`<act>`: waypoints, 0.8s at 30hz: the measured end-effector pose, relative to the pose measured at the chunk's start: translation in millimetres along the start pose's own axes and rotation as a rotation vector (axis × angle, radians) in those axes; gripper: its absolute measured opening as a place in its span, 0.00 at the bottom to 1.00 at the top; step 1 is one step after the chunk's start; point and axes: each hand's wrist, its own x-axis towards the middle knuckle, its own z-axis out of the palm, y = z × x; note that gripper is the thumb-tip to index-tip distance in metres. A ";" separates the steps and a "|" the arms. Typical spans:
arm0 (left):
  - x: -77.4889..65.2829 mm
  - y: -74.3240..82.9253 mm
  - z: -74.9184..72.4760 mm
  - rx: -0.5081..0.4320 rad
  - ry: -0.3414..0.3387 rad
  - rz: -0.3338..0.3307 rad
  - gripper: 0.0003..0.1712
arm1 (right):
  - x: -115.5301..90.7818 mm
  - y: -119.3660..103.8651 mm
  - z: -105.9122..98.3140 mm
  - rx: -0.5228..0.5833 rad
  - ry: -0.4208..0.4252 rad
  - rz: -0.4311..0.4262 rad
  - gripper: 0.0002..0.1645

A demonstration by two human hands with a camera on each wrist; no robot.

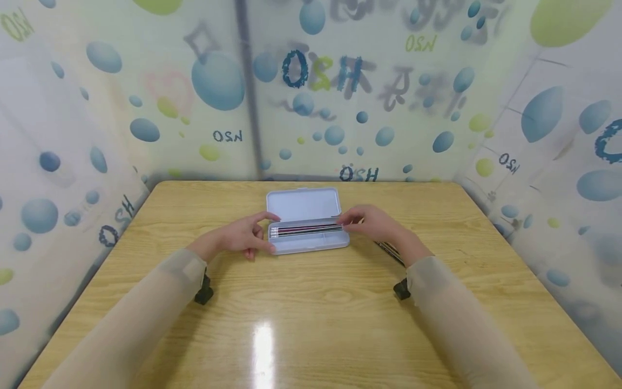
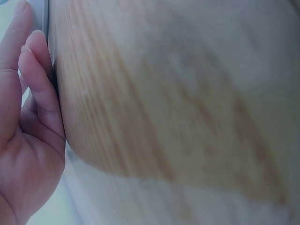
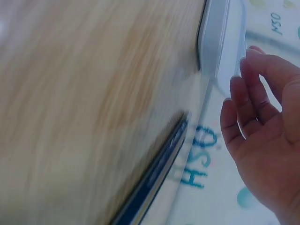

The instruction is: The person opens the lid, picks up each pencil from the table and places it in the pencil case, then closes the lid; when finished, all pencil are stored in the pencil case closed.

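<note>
A pale pencil case [image 1: 311, 248] lies on the table with its lid [image 1: 303, 205] raised at the back. Inside, several striped pencils [image 1: 306, 230] lie side by side, white ends at the left. My left hand [image 1: 243, 234] holds the case's left end, index finger at the back corner and thumb at the front. Over the right end of the case, my right hand [image 1: 371, 222] has its thumb and fingertips close together by the pencil ends; whether they pinch a pencil is hidden. More dark pencils [image 3: 157, 173] lie on the table beside my right hand, partly under its wrist.
The wooden table [image 1: 311, 302] carries the case near its far edge. Printed curtains or walls [image 1: 301, 135] with blue and green drops close off the back and both sides. A black wrist mount [image 1: 204, 292] shows under the left sleeve, another [image 1: 401, 289] under the right.
</note>
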 end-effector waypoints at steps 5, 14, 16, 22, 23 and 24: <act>2.0 -1.9 -0.7 0.005 0.002 0.005 0.52 | -19.1 20.4 -12.7 -0.011 0.032 0.012 0.15; 2.7 -2.7 -0.7 0.015 0.004 0.009 0.53 | -50.8 55.3 -35.1 0.006 0.030 0.062 0.17; 1.8 -2.3 -0.5 0.017 0.006 0.009 0.53 | -55.6 62.4 -39.7 0.028 0.006 0.080 0.18; -0.1 -2.5 0.4 0.008 0.005 0.015 0.53 | -65.9 79.8 -50.0 0.045 -0.079 0.104 0.22; 0.1 -2.7 0.3 0.005 0.006 0.016 0.53 | -67.0 82.2 -51.0 0.047 -0.089 0.113 0.23; 0.3 -3.1 0.3 0.003 0.008 0.017 0.53 | -68.0 84.0 -52.0 0.053 -0.101 0.118 0.24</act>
